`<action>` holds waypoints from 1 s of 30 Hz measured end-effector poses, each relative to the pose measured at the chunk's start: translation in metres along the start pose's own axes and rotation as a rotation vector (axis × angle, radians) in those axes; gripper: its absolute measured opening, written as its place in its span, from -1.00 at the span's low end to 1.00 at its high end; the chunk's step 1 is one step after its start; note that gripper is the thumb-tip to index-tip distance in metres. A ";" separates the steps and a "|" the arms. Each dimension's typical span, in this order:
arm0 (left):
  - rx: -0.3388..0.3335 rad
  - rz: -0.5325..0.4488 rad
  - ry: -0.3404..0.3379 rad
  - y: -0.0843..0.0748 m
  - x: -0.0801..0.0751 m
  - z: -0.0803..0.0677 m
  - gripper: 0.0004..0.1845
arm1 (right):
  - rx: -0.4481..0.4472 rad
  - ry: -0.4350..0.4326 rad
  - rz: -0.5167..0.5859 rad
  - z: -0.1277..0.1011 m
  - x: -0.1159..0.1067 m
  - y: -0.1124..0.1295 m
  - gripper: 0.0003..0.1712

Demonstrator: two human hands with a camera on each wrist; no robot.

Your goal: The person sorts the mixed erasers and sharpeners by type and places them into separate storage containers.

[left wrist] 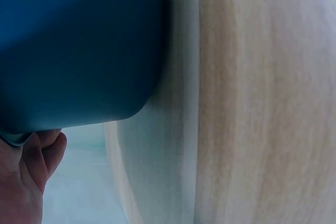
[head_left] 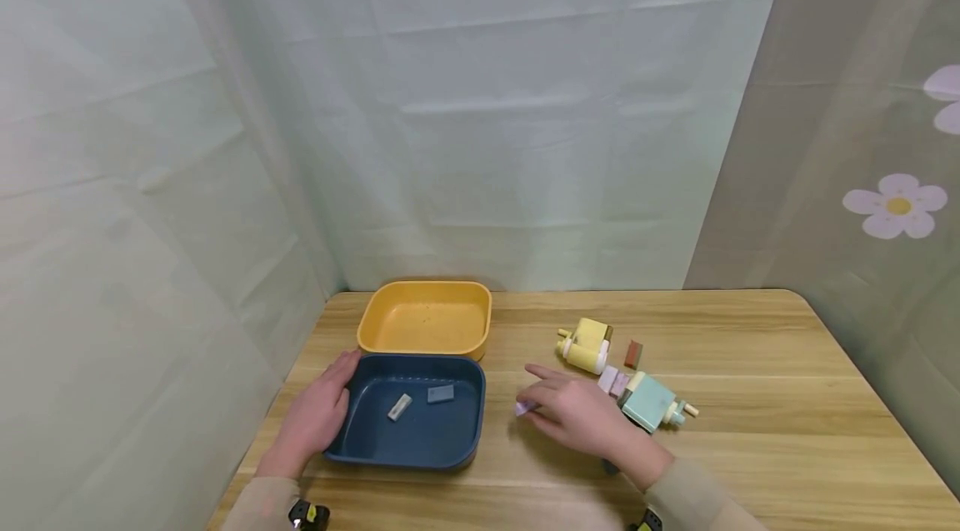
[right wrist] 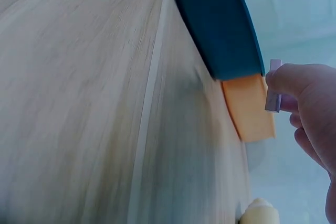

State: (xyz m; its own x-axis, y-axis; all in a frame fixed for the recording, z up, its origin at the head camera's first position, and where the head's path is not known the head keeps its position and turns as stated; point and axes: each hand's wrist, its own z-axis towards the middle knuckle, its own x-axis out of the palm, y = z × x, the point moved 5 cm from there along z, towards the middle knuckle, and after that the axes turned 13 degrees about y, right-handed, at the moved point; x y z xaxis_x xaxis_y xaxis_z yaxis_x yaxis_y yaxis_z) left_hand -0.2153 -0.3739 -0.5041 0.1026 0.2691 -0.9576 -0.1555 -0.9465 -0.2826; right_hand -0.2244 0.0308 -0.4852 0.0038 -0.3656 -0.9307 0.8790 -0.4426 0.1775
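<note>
My left hand [head_left: 318,414] rests with relaxed fingers against the left wall of a dark blue tray [head_left: 450,448], seen close in the left wrist view as the blue tray [left wrist: 79,45] above my palm [left wrist: 26,177]. Two small blocks, one grey-white [head_left: 400,407] and one blue-grey [head_left: 441,394], lie inside it. My right hand [head_left: 573,413] hovers just right of the tray and pinches a small pale lilac block [head_left: 522,408], which shows as the lilac block [right wrist: 273,85] at my fingertips [right wrist: 294,80].
A yellow tray [head_left: 425,343] stands behind the blue one. To the right lie a yellow toy vehicle [head_left: 586,343], a mint toy vehicle [head_left: 651,402], a brown block [head_left: 633,353] and pink blocks [head_left: 612,381]. The wooden table [head_left: 787,431] ends near cloth walls.
</note>
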 end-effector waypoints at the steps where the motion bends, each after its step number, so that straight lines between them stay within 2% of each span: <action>1: 0.000 -0.002 0.000 0.000 0.000 0.000 -0.39 | 0.000 -0.002 -0.002 0.002 0.000 0.001 -0.75; 20: 0.011 0.004 -0.030 -0.002 -0.006 0.002 -0.40 | 0.029 0.031 0.039 0.034 -0.002 0.009 -0.83; 30: 0.013 -0.006 -0.023 0.000 -0.001 -0.001 -0.40 | -0.021 0.024 0.057 0.047 -0.004 0.017 -0.81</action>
State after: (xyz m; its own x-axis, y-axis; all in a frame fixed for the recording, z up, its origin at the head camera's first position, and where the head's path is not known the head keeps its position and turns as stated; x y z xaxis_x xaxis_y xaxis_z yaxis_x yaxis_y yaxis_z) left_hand -0.2142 -0.3750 -0.5028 0.0815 0.2789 -0.9569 -0.1676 -0.9425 -0.2890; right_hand -0.2318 -0.0139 -0.4629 0.0656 -0.3704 -0.9265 0.8870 -0.4037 0.2242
